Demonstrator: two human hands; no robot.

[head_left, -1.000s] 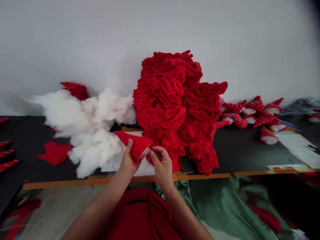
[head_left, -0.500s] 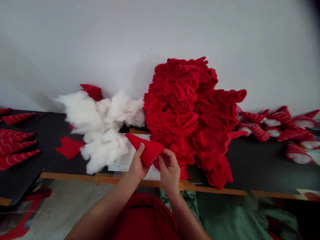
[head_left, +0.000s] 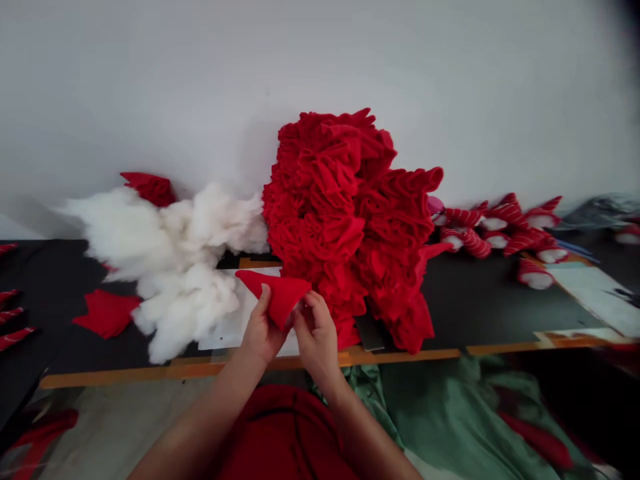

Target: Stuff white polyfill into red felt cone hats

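Together, the left hand [head_left: 261, 331] and right hand [head_left: 315, 340] hold a red felt cone [head_left: 277, 300] closed between fingers and thumbs, near the table's front edge [head_left: 100, 377], between white fibre stuffing [head_left: 175, 267] and just beside a heaped pile of red felt [head_left: 325, 200].

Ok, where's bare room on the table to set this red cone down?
Dark tabletop lies right of the red fabric heap, before the striped cones. Crowded around the left hand and right hand, where heap and white stuffing meet.
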